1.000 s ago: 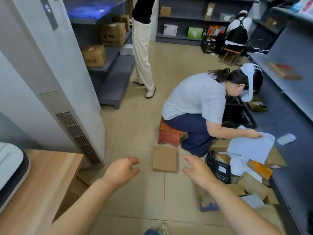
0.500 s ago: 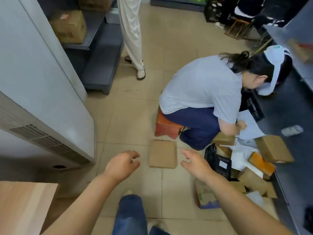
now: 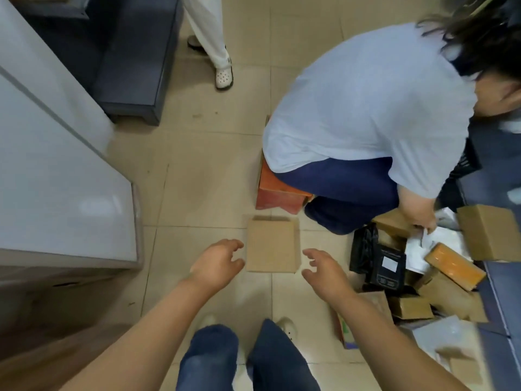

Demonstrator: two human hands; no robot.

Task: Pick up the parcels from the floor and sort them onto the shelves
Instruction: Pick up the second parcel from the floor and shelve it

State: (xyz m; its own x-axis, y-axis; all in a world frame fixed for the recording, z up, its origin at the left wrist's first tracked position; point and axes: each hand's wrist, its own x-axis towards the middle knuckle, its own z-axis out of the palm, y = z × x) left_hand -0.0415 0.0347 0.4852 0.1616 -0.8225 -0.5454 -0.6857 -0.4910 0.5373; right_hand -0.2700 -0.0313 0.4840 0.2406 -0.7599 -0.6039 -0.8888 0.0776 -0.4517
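1. Closing in on the flat cardboard parcel (image 3: 272, 245) from both sides: left hand (image 3: 218, 265) and right hand (image 3: 324, 270) sitting lower and nearer to it than a second ago, the view tipping further down toward the floor (image 3: 197, 179).
2. Holding nothing in either hand; both spread wide with fingers curled, bracketing the parcel, left hand just beside its near-left corner, right hand just beside its near-right corner.
3. Lying flat on the floor tiles between and just ahead of the hands, apparently not yet being touched; judging the pickup to be only beginning, with no sorting onto shelves done for this parcel.
4. Crouching on a low red stool (image 3: 279, 193) beyond the right hand, another person (image 3: 363, 103) working through a heap of parcels (image 3: 439, 277) off to the right hand's far side.
5. Blurring at the right edge, leaving the heap's smaller items hard to make out; showing only the base of a dark shelf unit (image 3: 129, 66) beyond the left hand.
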